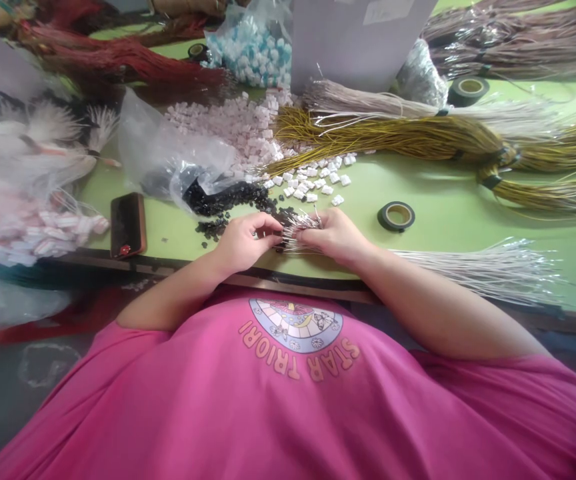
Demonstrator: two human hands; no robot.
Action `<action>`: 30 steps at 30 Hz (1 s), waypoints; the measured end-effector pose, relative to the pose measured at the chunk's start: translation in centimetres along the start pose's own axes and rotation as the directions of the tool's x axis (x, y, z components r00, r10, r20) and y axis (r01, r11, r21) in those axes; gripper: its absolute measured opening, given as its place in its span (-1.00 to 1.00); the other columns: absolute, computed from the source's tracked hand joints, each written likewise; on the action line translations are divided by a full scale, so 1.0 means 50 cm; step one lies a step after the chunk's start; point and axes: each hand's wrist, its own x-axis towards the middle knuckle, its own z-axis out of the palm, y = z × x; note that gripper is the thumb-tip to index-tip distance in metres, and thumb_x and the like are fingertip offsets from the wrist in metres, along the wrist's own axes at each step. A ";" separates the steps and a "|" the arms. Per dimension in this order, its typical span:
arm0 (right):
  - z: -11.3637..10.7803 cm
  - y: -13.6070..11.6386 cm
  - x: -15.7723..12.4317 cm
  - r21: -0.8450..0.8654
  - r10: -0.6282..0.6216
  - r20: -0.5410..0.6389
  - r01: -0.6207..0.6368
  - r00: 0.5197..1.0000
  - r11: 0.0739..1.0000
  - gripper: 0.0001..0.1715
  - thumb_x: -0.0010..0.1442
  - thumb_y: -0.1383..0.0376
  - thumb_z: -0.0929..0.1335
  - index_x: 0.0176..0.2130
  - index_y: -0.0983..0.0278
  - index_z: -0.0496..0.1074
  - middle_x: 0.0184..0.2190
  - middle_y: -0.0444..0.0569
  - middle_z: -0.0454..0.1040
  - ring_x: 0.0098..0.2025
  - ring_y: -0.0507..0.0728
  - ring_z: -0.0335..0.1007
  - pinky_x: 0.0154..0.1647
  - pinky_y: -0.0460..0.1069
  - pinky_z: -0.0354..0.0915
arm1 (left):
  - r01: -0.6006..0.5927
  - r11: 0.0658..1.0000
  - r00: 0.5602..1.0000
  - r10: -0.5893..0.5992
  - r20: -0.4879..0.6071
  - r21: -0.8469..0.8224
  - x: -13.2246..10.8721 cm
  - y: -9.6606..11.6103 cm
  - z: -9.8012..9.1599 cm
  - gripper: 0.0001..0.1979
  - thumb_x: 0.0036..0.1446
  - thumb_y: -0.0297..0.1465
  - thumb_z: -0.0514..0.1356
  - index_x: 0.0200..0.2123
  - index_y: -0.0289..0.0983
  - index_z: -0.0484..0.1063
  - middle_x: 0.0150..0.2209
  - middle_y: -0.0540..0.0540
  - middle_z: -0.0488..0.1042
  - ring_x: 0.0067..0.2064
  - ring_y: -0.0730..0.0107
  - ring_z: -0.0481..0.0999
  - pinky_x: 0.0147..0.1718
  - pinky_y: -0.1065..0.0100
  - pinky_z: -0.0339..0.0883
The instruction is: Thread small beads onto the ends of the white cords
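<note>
My right hand (337, 235) is closed round a bundle of white wires (478, 268), whose long strands run out to the right across the table. The bundle's near ends, with silvery tips (295, 230), fan out to the left of my right thumb. My left hand (249, 244) meets those tips with thumb and forefinger pinched together; what lies between them is too small to make out. Just behind my left hand lie small black pieces (213, 228), loose on the table. Small white connector housings (313, 183) are scattered beyond both hands.
A roll of black tape (397, 217) lies right of my hands. Yellow wire bundles (398, 137) stretch across behind. A phone (128, 225) rests near the left front edge, beside a clear plastic bag (163, 150). Red wires (133, 60) and a bag of blue-and-white pieces (253, 53) sit farther back.
</note>
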 end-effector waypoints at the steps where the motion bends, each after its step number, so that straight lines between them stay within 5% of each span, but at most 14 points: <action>1: 0.000 0.001 0.000 -0.007 -0.004 -0.004 0.004 1.000 1.000 -0.83 -0.04 0.32 0.30 -0.44 0.40 0.44 -0.60 -0.12 0.28 -0.55 -0.05 0.12 -0.52 -0.10 0.07 | 0.014 1.000 1.000 -0.014 -0.003 -0.018 0.000 -0.003 0.002 -0.86 -0.07 -0.39 0.30 -0.36 -0.27 0.51 -0.35 -0.05 0.55 -0.33 0.42 0.50 -0.28 0.37 0.38; 18: 0.004 -0.004 0.001 -0.106 0.005 -0.043 -0.009 0.999 0.994 -0.79 0.00 0.27 0.31 -0.57 0.36 0.34 -0.66 -0.18 0.20 -0.60 -0.08 0.05 -0.59 -0.11 0.01 | 0.116 0.982 0.993 -0.116 0.008 -0.150 0.005 -0.011 0.021 -0.85 -0.13 -0.40 0.32 -0.40 -0.28 0.55 -0.40 -0.06 0.55 -0.35 0.41 0.51 -0.30 0.36 0.38; 25: 0.001 -0.007 0.000 -0.062 0.016 0.014 -0.015 1.000 0.998 -0.76 0.02 0.23 0.32 -0.46 0.38 0.44 -0.59 -0.11 0.36 -0.56 -0.05 0.16 -0.53 -0.10 0.10 | 0.199 0.947 0.980 -0.195 0.042 -0.252 0.007 -0.019 0.034 -0.78 -0.18 -0.34 0.35 -0.39 -0.28 0.54 -0.40 -0.06 0.54 -0.39 0.41 0.49 -0.33 0.34 0.37; 30: 0.004 -0.006 0.001 -0.012 0.033 0.025 -0.033 0.999 0.999 -0.74 -0.01 0.19 0.36 -0.43 0.37 0.48 -0.53 -0.08 0.44 -0.51 -0.02 0.27 -0.47 -0.08 0.19 | 0.153 0.956 0.988 -0.143 0.060 -0.249 0.006 -0.019 0.046 -0.87 -0.15 -0.38 0.33 -0.44 -0.28 0.52 -0.44 -0.04 0.52 -0.42 0.45 0.46 -0.41 0.38 0.33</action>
